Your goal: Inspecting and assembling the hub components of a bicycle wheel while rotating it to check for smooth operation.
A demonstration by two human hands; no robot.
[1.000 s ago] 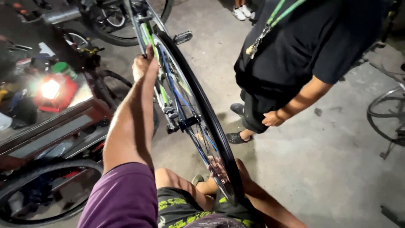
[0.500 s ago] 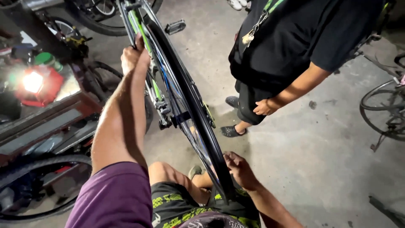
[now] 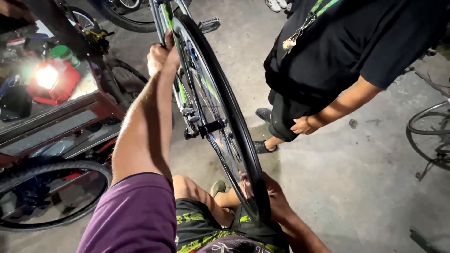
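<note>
The right hand (image 3: 276, 199) has slid further around the wheel (image 3: 220, 117) and now wraps its near, low rim. The left hand (image 3: 161, 56) grips the frame (image 3: 161, 23) at the far, high end; the wheel runs lengthwise between them

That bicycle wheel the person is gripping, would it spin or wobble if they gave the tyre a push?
The bicycle wheel would probably spin freely: it looks raised off the floor, mounted in the frame. It likely stays stiff, since the rim and spokes look taut. The left hand at the top and the right hand on the lower tyre probably steady it against swinging.
</note>
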